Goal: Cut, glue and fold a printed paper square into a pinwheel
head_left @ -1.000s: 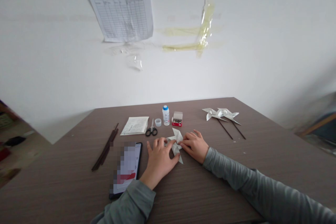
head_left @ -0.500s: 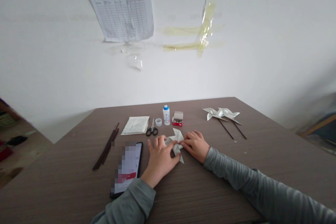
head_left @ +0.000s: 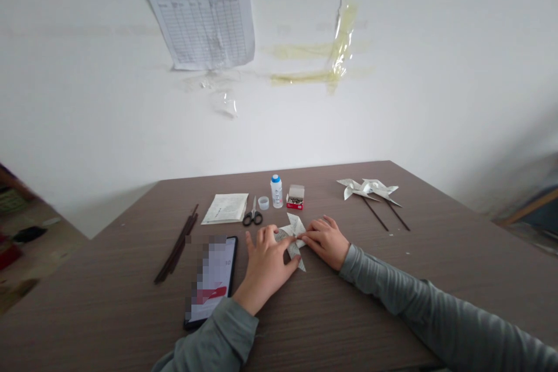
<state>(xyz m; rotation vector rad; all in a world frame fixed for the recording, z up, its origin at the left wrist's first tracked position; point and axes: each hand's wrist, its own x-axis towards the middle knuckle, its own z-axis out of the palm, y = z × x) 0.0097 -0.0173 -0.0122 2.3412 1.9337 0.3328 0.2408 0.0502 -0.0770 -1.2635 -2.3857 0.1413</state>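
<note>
A pinwheel folded from printed paper (head_left: 296, 221) lies on the brown table between my two hands. My left hand (head_left: 267, 261) rests over its left side, with the index fingertip near the centre and the thumb at the lower blade. From the right, my right hand (head_left: 325, 241) has its fingers pressed together at the pinwheel's centre. What the right fingertips pinch there is too small to make out. Just behind the pinwheel stands an open red box (head_left: 295, 203) of small metal pieces, beside a white bottle with a blue cap (head_left: 276, 193).
Scissors (head_left: 253, 218), a small clear cup (head_left: 263, 203) and folded paper (head_left: 225, 208) lie behind my left hand. Dark sticks (head_left: 178, 247) and a phone (head_left: 212, 285) are at the left. Two pinwheels on sticks (head_left: 375, 190) lie at the back right of the table (head_left: 340, 325).
My right fingertips have shifted very slightly at the pinwheel's centre. The pinwheel and my left hand stay in nearly the same place.
</note>
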